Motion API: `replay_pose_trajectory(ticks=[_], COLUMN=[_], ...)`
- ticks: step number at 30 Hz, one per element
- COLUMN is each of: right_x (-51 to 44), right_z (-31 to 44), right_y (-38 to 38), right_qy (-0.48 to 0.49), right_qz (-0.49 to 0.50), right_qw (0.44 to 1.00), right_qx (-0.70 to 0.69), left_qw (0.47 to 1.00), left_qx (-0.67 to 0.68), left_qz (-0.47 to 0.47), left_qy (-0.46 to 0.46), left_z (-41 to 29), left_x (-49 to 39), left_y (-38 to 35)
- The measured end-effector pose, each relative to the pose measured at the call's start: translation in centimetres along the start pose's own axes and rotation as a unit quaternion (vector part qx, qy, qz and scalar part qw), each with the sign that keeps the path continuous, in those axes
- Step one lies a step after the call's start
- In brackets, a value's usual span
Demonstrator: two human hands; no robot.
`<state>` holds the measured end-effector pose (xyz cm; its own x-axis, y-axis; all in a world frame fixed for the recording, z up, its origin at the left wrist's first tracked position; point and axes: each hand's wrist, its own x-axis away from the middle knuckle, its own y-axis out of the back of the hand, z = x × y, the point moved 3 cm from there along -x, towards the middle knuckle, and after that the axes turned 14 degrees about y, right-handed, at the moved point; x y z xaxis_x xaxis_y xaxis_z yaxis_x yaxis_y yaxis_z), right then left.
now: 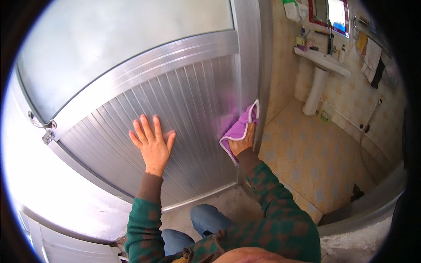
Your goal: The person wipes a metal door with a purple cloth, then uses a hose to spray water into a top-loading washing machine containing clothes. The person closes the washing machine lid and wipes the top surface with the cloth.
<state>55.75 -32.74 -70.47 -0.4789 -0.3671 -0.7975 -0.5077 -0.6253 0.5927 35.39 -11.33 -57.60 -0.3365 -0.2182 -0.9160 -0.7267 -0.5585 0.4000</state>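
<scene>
My left hand [152, 144] lies flat on the ribbed lower panel of a metal door [194, 131], its fingers spread and nothing in it. A purple cloth with white edging [239, 129] is under my right hand [242, 142], pressed against the door's right side near the frame. The cloth hides most of that hand's fingers. Above the ribbed part, a frosted glass pane [125, 39] fills the upper door. At the left edge of the door are a metal handle [41, 123] and a latch [48, 137].
Right of the door is a tiled bathroom floor [296, 157] with a raised sill. A white pedestal sink [324, 60] with bottles on it stands against the wall, below a red-framed mirror [312, 16]. Towels [372, 59] hang beside it. My knees [209, 218] are close to the door's bottom edge.
</scene>
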Motion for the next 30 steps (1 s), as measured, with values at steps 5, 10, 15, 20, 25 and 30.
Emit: replay_pose_trajectory(ticks=[5, 10, 15, 20, 25, 30], right_x=[-13.5, -29.1, -25.3, -3.8, 16.5, 12.6], right_z=[0.1, -0.1, -2.6, -4.9, -3.9, -3.6], right_y=[10.2, 19.0, 14.1, -0.7, -11.1, -10.6], right_qy=[0.242, 0.257, 0.22, 0.053, -0.158, -0.073], right_qz=[-0.363, -0.407, -0.427, -0.149, 0.053, -0.011], right_qw=[0.879, 0.873, 0.872, 0.984, 0.975, 0.988], right_qx=[-0.192, -0.079, -0.094, -0.084, -0.146, -0.135], left_qw=[1.0, 1.0, 1.0, 1.0, 1.0, 0.999], left_qx=[0.015, 0.011, -0.002, 0.01, 0.008, 0.014], left_qz=[-0.004, 0.012, 0.021, -0.013, -0.011, -0.049], left_qy=[-0.006, 0.007, 0.013, 0.005, 0.006, -0.001], left_z=[-0.1, 0.0, 0.3, 0.4, 0.6, 0.9], left_x=[-0.2, -0.1, 0.1, 0.1, 0.3, 0.7], left_y=[0.4, 0.2, -0.6, -1.0, -1.9, -2.4])
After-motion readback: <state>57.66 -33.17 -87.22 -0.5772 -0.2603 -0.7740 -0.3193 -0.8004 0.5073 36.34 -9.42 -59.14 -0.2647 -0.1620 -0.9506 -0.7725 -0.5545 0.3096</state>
